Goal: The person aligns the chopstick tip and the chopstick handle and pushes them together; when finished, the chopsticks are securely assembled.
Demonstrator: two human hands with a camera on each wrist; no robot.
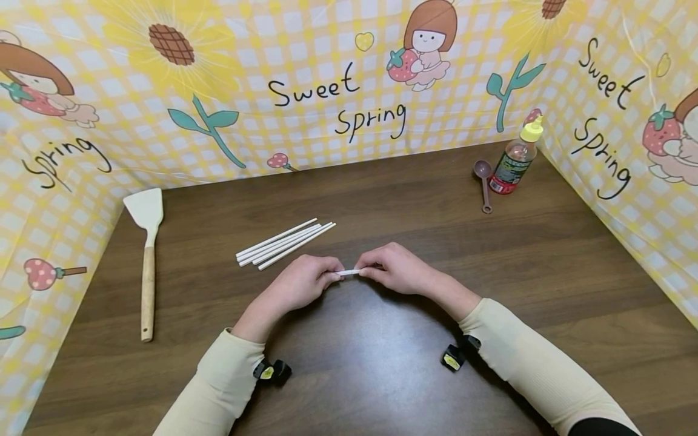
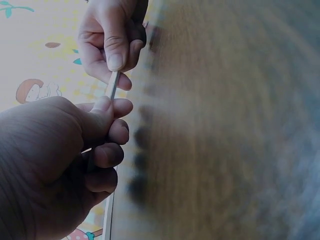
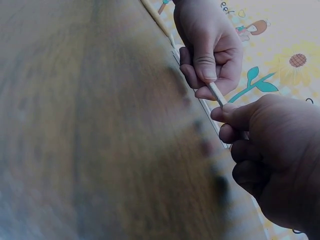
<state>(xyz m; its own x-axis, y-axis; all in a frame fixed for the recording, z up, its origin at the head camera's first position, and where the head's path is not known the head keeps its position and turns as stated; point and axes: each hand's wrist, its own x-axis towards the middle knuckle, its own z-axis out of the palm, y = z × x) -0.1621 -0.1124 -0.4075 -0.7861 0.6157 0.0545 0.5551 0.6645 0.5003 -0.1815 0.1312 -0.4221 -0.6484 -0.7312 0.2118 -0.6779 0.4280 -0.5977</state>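
A slim white stick point(image 1: 348, 272) spans the small gap between both hands, low over the wooden table. My left hand point(image 1: 308, 281) pinches one end between thumb and forefinger, and my right hand point(image 1: 400, 270) pinches the other in the same way. Only the short middle length shows; the ends are hidden in the fingers. From the left wrist, the stick point(image 2: 114, 84) runs straight between the two thumb tips, the other fingers curled below. The right wrist view shows the stick point(image 3: 217, 93) from the other side.
Several similar white sticks point(image 1: 286, 244) lie in a loose bundle behind my left hand. A white spatula point(image 1: 148, 260) with a wooden handle lies far left. At back right stand a yellow-capped bottle point(image 1: 515, 160) and, beside it, a brown measuring spoon point(image 1: 484, 184). Patterned cloth point(image 1: 305, 36) walls the table's back and sides.
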